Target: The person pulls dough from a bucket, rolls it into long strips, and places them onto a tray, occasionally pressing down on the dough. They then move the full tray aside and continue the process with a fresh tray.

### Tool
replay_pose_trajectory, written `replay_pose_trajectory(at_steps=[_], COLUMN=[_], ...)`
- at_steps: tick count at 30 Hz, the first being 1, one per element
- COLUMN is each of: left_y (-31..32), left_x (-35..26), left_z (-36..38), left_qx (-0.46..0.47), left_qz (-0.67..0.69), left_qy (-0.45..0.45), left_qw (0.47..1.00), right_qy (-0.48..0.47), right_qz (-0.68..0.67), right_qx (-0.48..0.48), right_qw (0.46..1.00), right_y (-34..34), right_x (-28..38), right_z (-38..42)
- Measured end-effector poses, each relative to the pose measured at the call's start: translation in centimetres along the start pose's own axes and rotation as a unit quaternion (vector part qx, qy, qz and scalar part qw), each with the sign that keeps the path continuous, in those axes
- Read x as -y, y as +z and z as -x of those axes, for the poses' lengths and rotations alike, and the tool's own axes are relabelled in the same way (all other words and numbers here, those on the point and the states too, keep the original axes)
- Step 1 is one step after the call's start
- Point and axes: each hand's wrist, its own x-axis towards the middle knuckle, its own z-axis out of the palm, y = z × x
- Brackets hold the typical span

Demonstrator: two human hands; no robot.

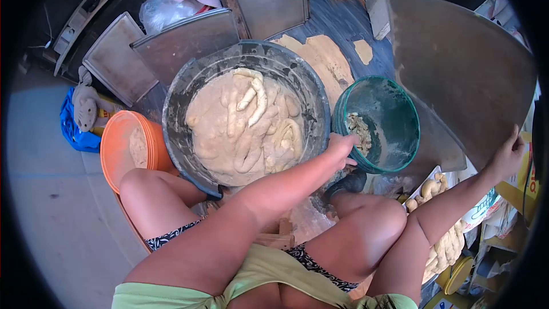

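Observation:
My left hand (342,147) reaches across to the green bucket (374,166), its fingers closed on the near left rim. Inside the bucket, crumbly pale scraps (360,133) lie against the left wall. On the right, my right hand (506,155) grips the lower edge of a large dark metal tray (457,68), which stands tilted. Between my knees and the trays sits a wide black tub (176,109) holding floury powder and thick, pale ropes of dough (257,100).
An orange bucket (111,149) with flour stands left of the tub. Several metal trays (186,43) lean behind it. Twisted dough pieces (449,246) lie on a tray at my lower right. A flattened brown sheet (323,60) covers part of the floor. A grey plush toy (86,106) rests far left.

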Motion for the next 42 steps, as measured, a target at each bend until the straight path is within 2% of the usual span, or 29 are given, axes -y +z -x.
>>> replay_pose_trajectory(at_steps=[3,4,5,6,7,9,11,12,13,14,15,16,17,19,22,24,26,27,29,31,32,34,36,37,39,40,41,42], left_y=[0.3,0.5,1.1,1.4,1.4,1.3,1.1,0.8,0.6,0.2,-0.7,-1.9,-3.3,-7.5,-12.9,-17.2,-21.1,-23.2,-25.4,-25.7,-25.5,-25.2,-25.1,-25.2,-25.8,-26.6,-27.8,-29.1], left_x=[-0.2,-0.5,-1.3,-1.7,-1.7,-2.6,-4.4,-4.7,-5.1,-5.3,-5.6,-4.7,-3.7,-1.0,-0.2,0.0,0.0,0.2,0.3,0.0,0.0,0.4,1.2,1.7,1.6,1.5,1.5,1.2], left_z=[-1.2,-0.6,0.6,1.3,1.2,0.6,-0.1,-0.8,-1.3,-1.2,-0.5,-1.0,-1.1,-0.6,1.9,3.3,4.3,4.2,4.3,4.3,4.2,4.2,4.3,4.4,4.8,5.2,5.2,5.0], left_qx=[0.04,0.038,0.006,-0.026,-0.027,0.051,0.079,0.086,0.093,0.123,0.199,0.185,0.17,0.147,0.11,0.134,0.103,0.092,0.081,0.008,0.009,0.032,0.036,0.038,0.028,0.013,0.008,-0.026], left_qz=[0.009,0.011,0.0,-0.011,-0.01,0.005,-0.002,0.013,0.028,0.015,-0.004,-0.02,-0.036,-0.069,-0.093,-0.091,-0.111,-0.093,-0.073,-0.202,-0.201,-0.292,-0.272,-0.251,-0.245,-0.239,-0.237,-0.252], left_qy=[0.001,0.001,0.017,0.031,0.028,0.072,0.051,0.049,0.05,0.039,0.028,0.004,-0.02,-0.011,-0.012,-0.006,-0.002,-0.007,-0.014,0.031,0.035,0.031,0.024,0.019,0.01,0.0,0.0,0.028], left_qw=[0.999,0.999,1.0,0.999,0.999,0.996,0.996,0.995,0.994,0.991,0.98,0.983,0.985,0.987,0.989,0.987,0.989,0.991,0.994,0.979,0.979,0.955,0.961,0.967,0.969,0.971,0.971,0.967], right_qy=[0.022,0.088,0.153,0.157,0.157,0.288,0.462,0.508,0.51,0.54,0.565,0.572,0.572,0.501,0.663,0.646,0.634,0.633,0.67,0.663,0.655,0.664,0.687,0.687,0.729,0.719,0.719,0.719], right_qz=[-0.003,-0.128,-0.252,-0.339,-0.337,-0.43,-0.407,-0.345,-0.348,-0.279,-0.269,-0.363,-0.363,-0.365,-0.375,-0.396,-0.407,-0.409,-0.432,-0.413,-0.394,-0.396,-0.397,-0.395,-0.39,-0.325,-0.325,-0.363], right_qx=[-0.011,0.003,0.015,0.035,0.037,0.167,0.263,0.254,0.266,0.241,0.246,0.241,0.246,0.323,0.279,0.263,0.248,0.243,0.296,0.328,0.361,0.333,0.285,0.282,0.21,0.219,0.224,0.241], right_qw=[1.0,0.988,0.955,0.927,0.928,0.839,0.743,0.748,0.74,0.756,0.74,0.695,0.693,0.715,0.585,0.598,0.609,0.611,0.526,0.531,0.534,0.54,0.538,0.54,0.521,0.573,0.571,0.541], right_y=[0.9,1.4,2.1,3.0,3.8,5.1,7.6,7.8,10.0,11.0,11.5,12.9,12.0,9.1,8.7,8.9,9.0,8.0,5.1,5.2,5.5,5.3,4.1,3.8,4.5,2.3,2.3,2.3], right_x=[-2.6,-4.2,-6.1,-8.7,-10.2,-12.0,-12.0,-9.6,-12.8,-12.4,-12.2,-14.6,-12.9,-10.2,-9.8,-12.5,-14.8,-13.6,-8.4,-8.2,-8.0,-7.5,-7.0,-8.1,-10.6,-7.0,-7.6,-8.6], right_z=[0.6,0.7,0.5,0.2,0.2,1.0,4.0,6.7,9.6,12.8,16.0,19.1,19.6,21.7,27.5,28.5,29.4,28.6,26.7,26.9,27.0,27.5,28.1,28.5,30.0,28.7,28.9,29.0])
